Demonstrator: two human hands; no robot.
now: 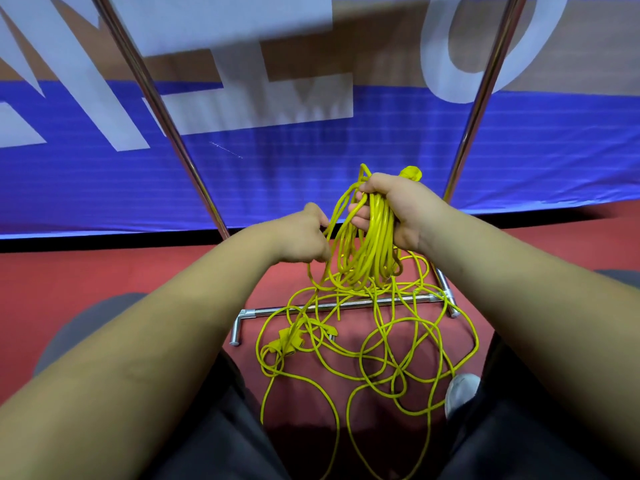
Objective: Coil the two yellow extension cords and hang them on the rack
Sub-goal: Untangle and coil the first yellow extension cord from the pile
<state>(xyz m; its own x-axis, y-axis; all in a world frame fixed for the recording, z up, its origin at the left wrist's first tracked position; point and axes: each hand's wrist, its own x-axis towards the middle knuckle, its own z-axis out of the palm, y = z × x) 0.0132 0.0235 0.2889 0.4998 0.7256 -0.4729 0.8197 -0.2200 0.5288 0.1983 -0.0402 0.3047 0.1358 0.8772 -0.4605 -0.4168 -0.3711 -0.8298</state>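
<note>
Fingers [360, 216] of the right hand [398, 209] grip a bunch of yellow cord [375, 244] loops; the left hand [301, 237] pinches one strand beside them. The rest lies tangled on the floor [138, 271] at the rack [263, 310] base.

Both uprights of the rack [152, 98] run out past the top edge, so how they join cannot be told. The left hand [304, 237] shows only its back; its fingertips curl out of sight where a strand of the yellow cords [381, 341] runs into it. The right hand [394, 209] covers the top of the bundle [375, 244] and most of a yellow end piece [411, 173] poking up behind it. On the floor [121, 271] the strands cross too tightly to tell one cord from the other, and some leave at the bottom edge. A white shoe [462, 393] is half hidden by the right leg.
</note>
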